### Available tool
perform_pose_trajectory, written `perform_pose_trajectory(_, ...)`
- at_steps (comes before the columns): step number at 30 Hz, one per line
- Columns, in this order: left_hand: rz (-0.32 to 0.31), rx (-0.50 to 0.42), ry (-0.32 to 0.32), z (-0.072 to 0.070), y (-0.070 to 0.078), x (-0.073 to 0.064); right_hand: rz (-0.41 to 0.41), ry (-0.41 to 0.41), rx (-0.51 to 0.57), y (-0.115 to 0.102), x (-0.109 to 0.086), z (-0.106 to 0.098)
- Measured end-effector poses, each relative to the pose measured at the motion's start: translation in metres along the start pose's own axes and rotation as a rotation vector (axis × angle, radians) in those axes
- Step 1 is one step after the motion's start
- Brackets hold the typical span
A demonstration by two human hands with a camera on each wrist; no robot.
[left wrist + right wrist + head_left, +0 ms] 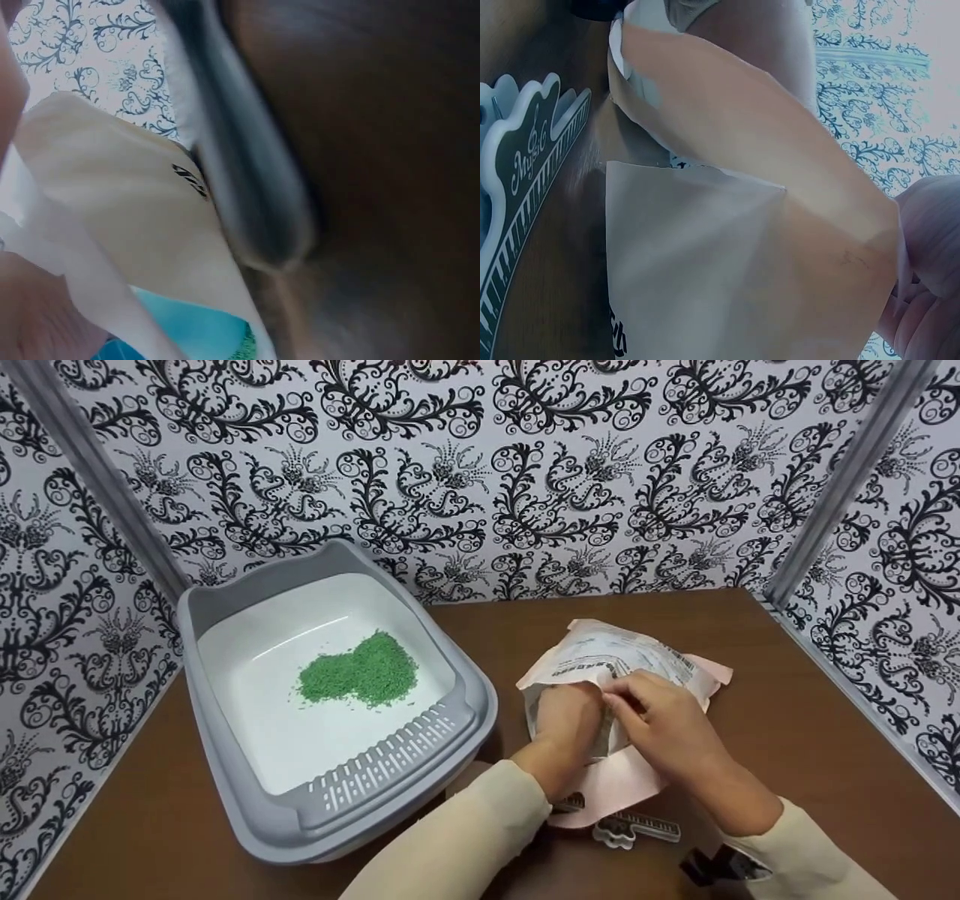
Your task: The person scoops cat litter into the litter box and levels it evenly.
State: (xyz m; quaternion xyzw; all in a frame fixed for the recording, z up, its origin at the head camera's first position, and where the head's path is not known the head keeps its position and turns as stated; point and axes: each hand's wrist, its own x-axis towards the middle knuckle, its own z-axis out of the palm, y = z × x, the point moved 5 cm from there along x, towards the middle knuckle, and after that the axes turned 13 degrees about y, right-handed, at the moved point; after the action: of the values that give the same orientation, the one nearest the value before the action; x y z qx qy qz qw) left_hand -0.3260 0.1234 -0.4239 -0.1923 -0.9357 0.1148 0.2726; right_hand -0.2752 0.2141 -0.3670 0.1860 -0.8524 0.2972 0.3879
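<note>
A pale pink and white printed bag lies on the brown table, its mouth facing me. My left hand reaches into that mouth up to about the wrist, so its fingers are hidden inside. At the bag's upper edge my right hand pinches the rim between thumb and fingers. The right wrist view shows the right fingers against the edge of the pink bag wall. A pink flap hangs toward me below the opening.
Left of the bag stands a grey and white litter box with green pellets heaped inside. A clip with a piano-key pattern lies partly under the flap. Patterned walls close in the table's back and sides.
</note>
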Motion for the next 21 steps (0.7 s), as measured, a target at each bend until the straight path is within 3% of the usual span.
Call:
perform_pose_trajectory(4,-0.052,-0.098,0.017,0.003,-0.005,-0.004,0.006,-0.004,0.005,0.000,0.000,0.001)
perform_pose_trajectory(13,-0.157,-0.205,0.026,0.009,-0.018,-0.012,0.005,0.003,0.031,-0.001,0.000,-0.002)
perform_pose_trajectory(17,-0.187,-0.258,-0.008,0.011,-0.021,-0.012,0.004,-0.004,0.028,0.000,0.000,-0.001)
perform_pose_trajectory(21,-0.195,-0.280,0.004,0.013,-0.023,-0.012,-0.008,-0.001,0.033,0.001,0.000,-0.001)
